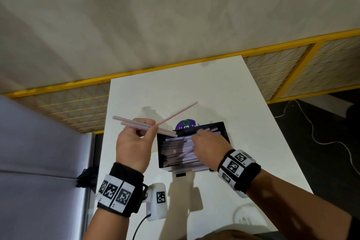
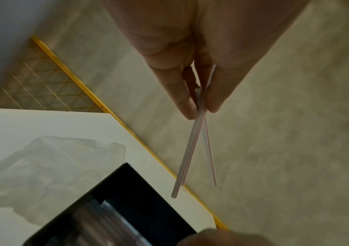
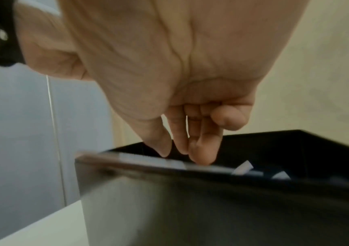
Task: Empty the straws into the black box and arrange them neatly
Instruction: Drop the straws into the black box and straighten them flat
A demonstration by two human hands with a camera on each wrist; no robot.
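Observation:
The black box (image 1: 160,154) stands in the middle of the white table (image 1: 253,142), filled with pink-and-white straws (image 1: 179,148) lying roughly side by side. My left hand (image 1: 153,125) is raised just left of the box and pinches a few loose straws (image 1: 136,122) between thumb and fingers; one of them sticks out up and to the right. The left wrist view shows this pinch (image 2: 202,111) with the held straws (image 2: 184,163) crossing beyond the box (image 2: 114,179). My right hand (image 1: 196,134) reaches into the box, its straight fingers (image 3: 201,156) touching the straws (image 3: 243,167) below the rim (image 3: 169,208).
An empty clear plastic bag (image 2: 43,166) lies behind the box, beside a round purple object (image 1: 185,124). A white marker block (image 1: 158,198) with a cable sits at the table's near edge. A yellow mesh fence (image 1: 282,68) runs behind the table, a grey partition (image 1: 39,161) stands left.

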